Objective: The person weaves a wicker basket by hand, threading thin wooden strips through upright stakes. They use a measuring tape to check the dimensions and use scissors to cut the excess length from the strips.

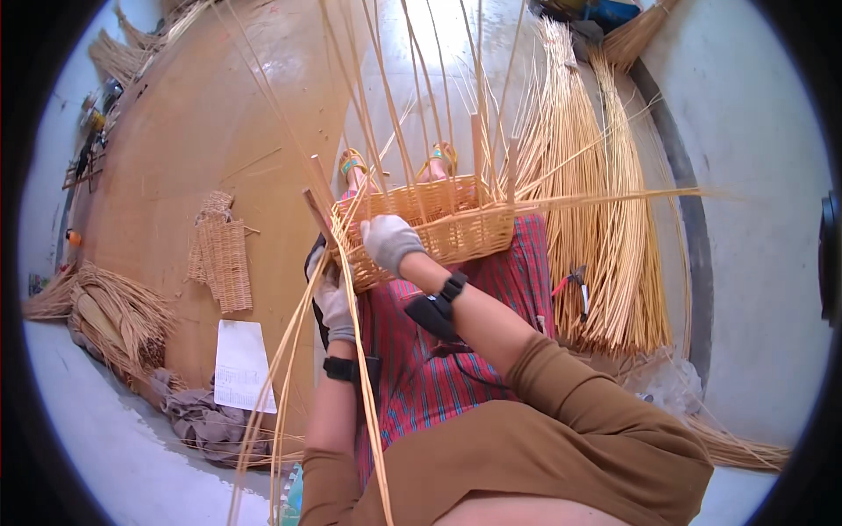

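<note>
White knit covers both hands: the right hand (392, 243) has its fingers curled at the near rim of the wicker basket (465, 237), though what they pinch cannot be told; the left hand (334, 302) is at the basket's left end, its fingers too hidden behind canes to tell whether they grip. The basket lies across the person's lap, on a red striped cloth (421, 394). Thick sticks (477, 145) stand at its corners, thin canes rise from its sides, and long strands (369, 403) trail from its left end toward the person. Beyond it are two sandalled feet. To the right lie long cane bundles (627, 263) and pliers (576, 276); to the left, woven pieces (226, 263) and a paper sheet (243, 359).
</note>
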{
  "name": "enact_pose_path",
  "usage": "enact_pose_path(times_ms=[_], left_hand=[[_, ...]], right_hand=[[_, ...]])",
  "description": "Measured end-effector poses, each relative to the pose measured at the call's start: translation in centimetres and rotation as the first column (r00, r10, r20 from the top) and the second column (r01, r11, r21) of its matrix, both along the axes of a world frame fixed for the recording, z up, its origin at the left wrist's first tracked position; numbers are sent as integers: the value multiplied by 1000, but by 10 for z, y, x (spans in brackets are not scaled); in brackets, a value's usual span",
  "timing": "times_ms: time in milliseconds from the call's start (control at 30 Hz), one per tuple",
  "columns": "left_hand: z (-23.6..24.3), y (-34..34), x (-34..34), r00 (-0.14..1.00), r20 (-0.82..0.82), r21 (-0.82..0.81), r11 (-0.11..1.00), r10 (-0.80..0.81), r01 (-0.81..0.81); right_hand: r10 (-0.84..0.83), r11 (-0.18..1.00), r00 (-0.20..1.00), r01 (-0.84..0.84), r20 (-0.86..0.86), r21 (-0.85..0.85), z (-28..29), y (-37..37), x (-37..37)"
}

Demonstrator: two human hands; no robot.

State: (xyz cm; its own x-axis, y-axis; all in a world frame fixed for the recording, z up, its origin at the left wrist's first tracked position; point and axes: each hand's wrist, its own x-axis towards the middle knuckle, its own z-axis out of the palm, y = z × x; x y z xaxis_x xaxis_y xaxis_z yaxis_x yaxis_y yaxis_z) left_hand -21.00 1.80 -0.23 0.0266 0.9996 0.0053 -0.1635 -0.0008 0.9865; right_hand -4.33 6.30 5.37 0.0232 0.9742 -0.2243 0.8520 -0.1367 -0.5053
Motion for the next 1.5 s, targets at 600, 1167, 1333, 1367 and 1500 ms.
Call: enact_pose_path(times_ms=[600,1167,1333,1367,1500], left_hand=[[55,23,110,840,-413,-295,924,-352,243],[38,27,110,935,-140,-350,899,-327,262],[50,12,126,889,-442,295,955,120,17],[71,1,132,901,-430,300,950,56,84],[63,16,178,774,-559,25,927,-298,375]], right_hand=[[-170,875,985,162,-23,455,105,26,86],[16,625,700,550,-714,553,10,-50,129],[-113,782,257,619,-960,74,-22,-153,186],[-142,813,334,576,-932,82,-15,-167,194],[-255,500,58,862,-965,-81,-9,-137,178]])
